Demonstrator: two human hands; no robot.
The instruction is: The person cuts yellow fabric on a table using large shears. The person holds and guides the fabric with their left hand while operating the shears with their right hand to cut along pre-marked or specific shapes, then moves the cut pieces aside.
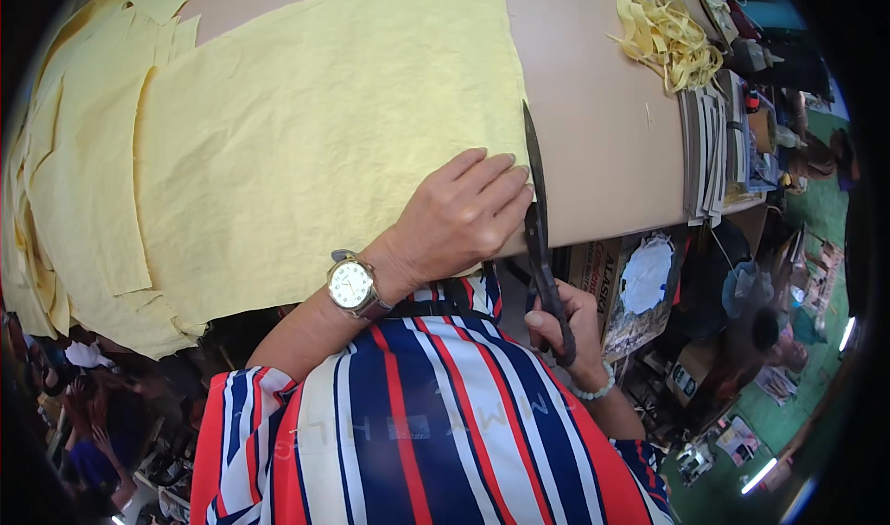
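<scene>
A wide sheet of yellow cloth (315, 126) lies on the table, its right edge running toward me. My left hand (468, 210), with a watch at the wrist, rests on the near right corner of the cloth, fingers extended and thumb hidden. Large dark scissors (536, 215) lie along the cloth's right edge, beside the left fingertips, tips pointing away from me. Just off the table's near edge, my right hand (573, 326) is wrapped round their handles. The blades look nearly together; whether cloth lies between them I cannot tell.
More yellow cloth pieces (83, 154) are layered at the left, hanging over the near edge. A heap of thin yellow strips (663, 38) sits at the far right. Upright grey boards (703, 154) stand at the table's (603, 154) right edge. A printed carton (640, 293) is below it.
</scene>
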